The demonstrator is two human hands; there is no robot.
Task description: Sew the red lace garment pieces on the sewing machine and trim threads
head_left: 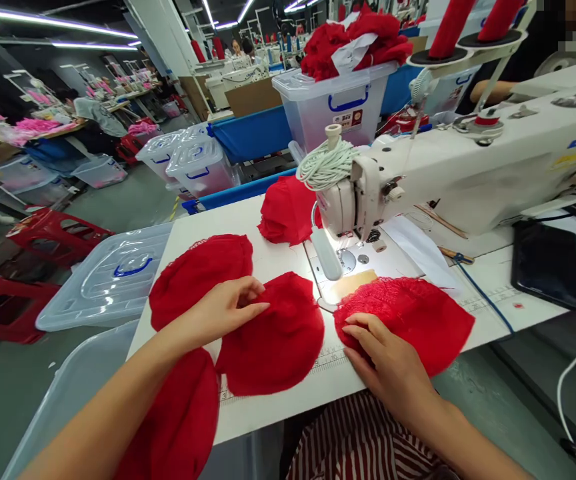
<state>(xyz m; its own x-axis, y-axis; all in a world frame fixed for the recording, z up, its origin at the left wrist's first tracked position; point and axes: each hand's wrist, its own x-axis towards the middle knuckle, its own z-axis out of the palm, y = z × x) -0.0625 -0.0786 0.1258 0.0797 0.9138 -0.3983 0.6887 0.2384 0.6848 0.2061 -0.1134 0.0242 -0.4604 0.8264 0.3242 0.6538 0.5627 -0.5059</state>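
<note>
My left hand [233, 305] rests at the upper left edge of a rounded red fabric piece [278, 347], its thumb and fingers apart. My right hand [388, 357] has its curled fingers on the left edge of a red lace-covered fabric piece [418, 313]. That piece lies in front of the sewing machine [458, 153] and reaches past the table's front edge. Another red piece with a lacy edge [205, 273] lies beyond my left wrist. Under my left forearm, a further red piece [188, 407] hangs over the table edge. A red fabric bundle [288, 210] sits left of the machine head.
A black phone [548, 263] lies at the right of the white table [253, 417]. Lidded plastic boxes [103, 273] stand left of it. Behind the machine, a clear bin [333, 100] is heaped with red fabric. Red stools [53, 233] are on the floor.
</note>
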